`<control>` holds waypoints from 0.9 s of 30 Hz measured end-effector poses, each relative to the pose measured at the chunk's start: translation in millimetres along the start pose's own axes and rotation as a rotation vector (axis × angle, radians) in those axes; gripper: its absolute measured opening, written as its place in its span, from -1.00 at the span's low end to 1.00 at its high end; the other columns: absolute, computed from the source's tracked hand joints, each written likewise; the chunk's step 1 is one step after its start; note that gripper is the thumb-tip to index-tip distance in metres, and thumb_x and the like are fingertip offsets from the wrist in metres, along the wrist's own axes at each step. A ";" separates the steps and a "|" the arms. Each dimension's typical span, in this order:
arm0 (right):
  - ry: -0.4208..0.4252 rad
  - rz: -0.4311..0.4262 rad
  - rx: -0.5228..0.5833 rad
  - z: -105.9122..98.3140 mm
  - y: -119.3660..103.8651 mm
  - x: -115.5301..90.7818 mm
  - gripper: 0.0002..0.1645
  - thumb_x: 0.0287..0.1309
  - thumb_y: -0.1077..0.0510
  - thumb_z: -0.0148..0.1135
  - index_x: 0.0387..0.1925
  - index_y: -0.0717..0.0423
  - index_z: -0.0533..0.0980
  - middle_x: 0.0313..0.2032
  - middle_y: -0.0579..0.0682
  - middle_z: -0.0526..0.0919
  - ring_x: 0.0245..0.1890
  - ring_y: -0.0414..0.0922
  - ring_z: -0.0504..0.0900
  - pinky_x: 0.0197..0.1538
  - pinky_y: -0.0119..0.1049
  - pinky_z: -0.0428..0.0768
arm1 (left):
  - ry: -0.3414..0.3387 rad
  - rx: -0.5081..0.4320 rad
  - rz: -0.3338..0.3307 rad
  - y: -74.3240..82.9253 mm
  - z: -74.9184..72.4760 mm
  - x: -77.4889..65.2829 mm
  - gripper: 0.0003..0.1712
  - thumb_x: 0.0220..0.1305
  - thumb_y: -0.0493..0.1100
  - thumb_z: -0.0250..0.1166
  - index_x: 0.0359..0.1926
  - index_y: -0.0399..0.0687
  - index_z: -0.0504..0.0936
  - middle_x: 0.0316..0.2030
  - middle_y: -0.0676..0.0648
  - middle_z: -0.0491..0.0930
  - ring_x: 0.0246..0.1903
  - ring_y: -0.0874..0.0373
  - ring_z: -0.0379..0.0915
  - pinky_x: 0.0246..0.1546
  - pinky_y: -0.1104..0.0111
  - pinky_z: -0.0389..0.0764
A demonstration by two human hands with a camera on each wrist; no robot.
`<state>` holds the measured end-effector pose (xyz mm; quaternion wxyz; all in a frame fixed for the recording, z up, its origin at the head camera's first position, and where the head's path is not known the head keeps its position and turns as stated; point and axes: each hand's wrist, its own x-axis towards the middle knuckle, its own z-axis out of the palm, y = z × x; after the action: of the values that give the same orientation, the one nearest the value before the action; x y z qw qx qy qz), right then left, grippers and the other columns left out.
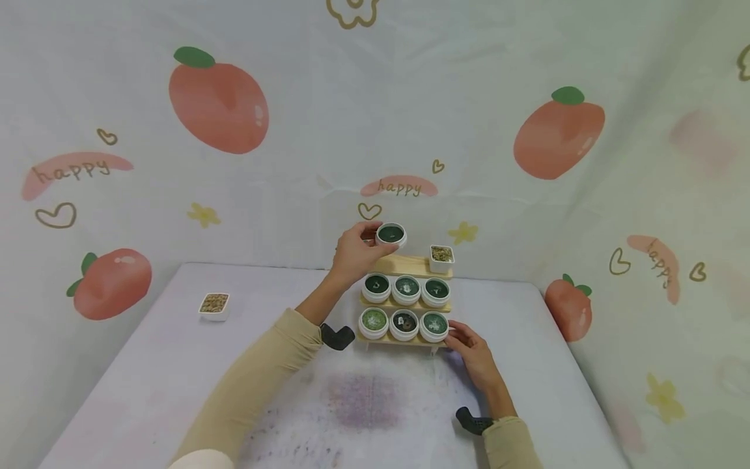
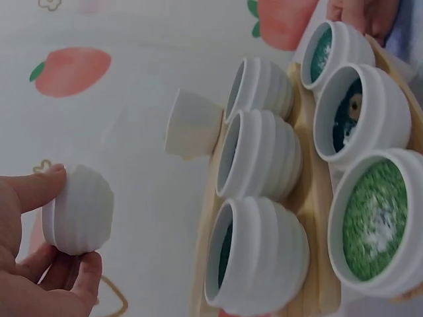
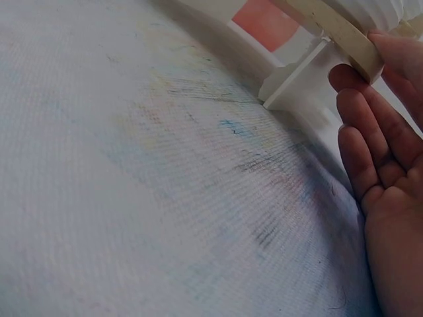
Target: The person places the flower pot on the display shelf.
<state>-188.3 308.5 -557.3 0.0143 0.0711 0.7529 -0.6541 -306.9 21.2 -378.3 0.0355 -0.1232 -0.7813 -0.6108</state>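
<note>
A small white round pot [image 1: 391, 235] with a dark green filling is gripped between the thumb and fingers of my left hand [image 1: 355, 253]. It is in the air above the top tier of a wooden stepped stand [image 1: 401, 265]; the left wrist view shows the ribbed pot [image 2: 82, 211] apart from the stand. Two lower tiers bear similar pots, one with a bright green filling [image 1: 374, 319]. At the lowest tier's right end, my right hand [image 1: 477, 361] pinches the board [image 3: 347, 46], thumb above and index finger beneath in the right wrist view.
On the top tier's right end stands a white square pot [image 1: 441, 259] with a speckled filling. Another square pot [image 1: 214, 306] stands on the table [image 1: 281, 404] to the left. A printed cloth [image 1: 328, 130] hangs behind the table.
</note>
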 end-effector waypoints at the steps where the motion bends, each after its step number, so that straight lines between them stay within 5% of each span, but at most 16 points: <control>1: 0.004 0.009 -0.003 0.1 -0.4 -0.5 -0.41 0.33 0.17 0.32 0.33 0.26 0.43 -0.18 -0.36 0.70 -0.10 -0.40 0.65 0.02 -0.53 0.58 | -0.010 -0.003 0.000 0.6 3.2 0.8 -0.26 0.10 -0.04 0.57 0.30 -0.10 0.55 0.13 -0.12 0.65 0.13 0.01 0.60 0.24 0.16 0.60; 6: 0.002 0.005 -0.012 0.6 -3.0 -1.7 -0.40 0.33 0.14 0.33 0.33 0.23 0.44 -0.16 -0.32 0.70 -0.09 -0.40 0.65 0.02 -0.53 0.58 | -0.045 -0.010 0.028 -2.0 18.5 7.2 -0.23 0.13 -0.10 0.55 0.34 -0.21 0.50 0.18 -0.19 0.61 0.14 -0.06 0.57 0.22 0.16 0.62; 22: -0.004 -0.005 -0.041 0.0 -7.5 -0.8 -0.41 0.34 0.15 0.32 0.33 0.24 0.44 -0.16 -0.29 0.70 -0.10 -0.40 0.65 0.01 -0.54 0.58 | -0.114 0.199 -0.023 -15.4 47.9 15.1 -0.29 0.11 0.00 0.56 0.27 -0.07 0.58 0.07 -0.11 0.67 0.04 0.01 0.55 0.02 0.18 0.63; 27: -0.001 0.010 -0.046 0.1 -8.1 -2.3 -0.41 0.35 0.14 0.31 0.34 0.21 0.44 -0.14 -0.26 0.70 -0.09 -0.40 0.64 0.03 -0.54 0.56 | -0.125 0.195 -0.008 -18.7 55.3 14.0 -0.30 0.13 -0.04 0.55 0.27 -0.15 0.57 0.04 -0.16 0.66 -0.02 0.00 0.52 0.00 0.19 0.61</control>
<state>-187.0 307.1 -549.1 0.0197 0.0744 0.7674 -0.6366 -319.6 72.4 -407.0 -0.0036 -0.1539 -0.8383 -0.5230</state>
